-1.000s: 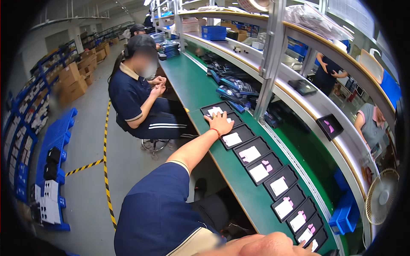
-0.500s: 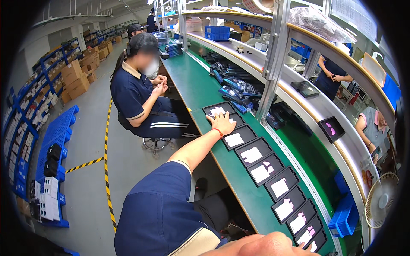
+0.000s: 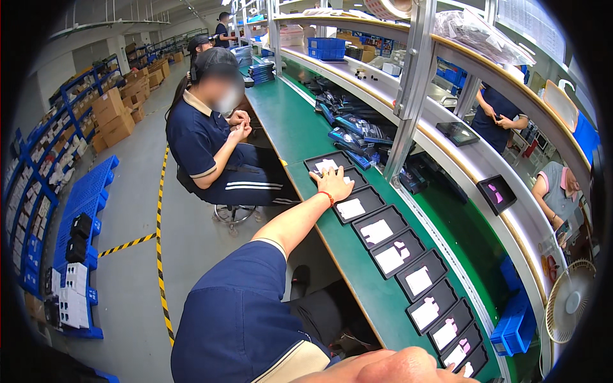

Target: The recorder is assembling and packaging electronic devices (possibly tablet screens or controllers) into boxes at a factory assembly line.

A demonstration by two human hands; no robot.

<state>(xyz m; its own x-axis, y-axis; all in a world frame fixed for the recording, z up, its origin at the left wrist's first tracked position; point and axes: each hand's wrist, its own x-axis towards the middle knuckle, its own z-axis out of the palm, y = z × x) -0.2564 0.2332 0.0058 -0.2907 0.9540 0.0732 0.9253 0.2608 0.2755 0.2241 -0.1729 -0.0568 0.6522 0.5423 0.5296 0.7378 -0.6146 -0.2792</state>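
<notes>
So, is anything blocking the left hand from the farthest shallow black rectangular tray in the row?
Nothing visible: the bare left hand spreads over the neighbouring tray, fingertips around the near edge of the farthest black tray. Whether they touch it is unclear.

Head-worn fisheye, looking down, along workbench [image 3: 287, 121]

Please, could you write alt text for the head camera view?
A person's left hand spreads over the far end of a row of black trays holding white and pink pieces on a green bench; a co-worker sits nearby.
</notes>
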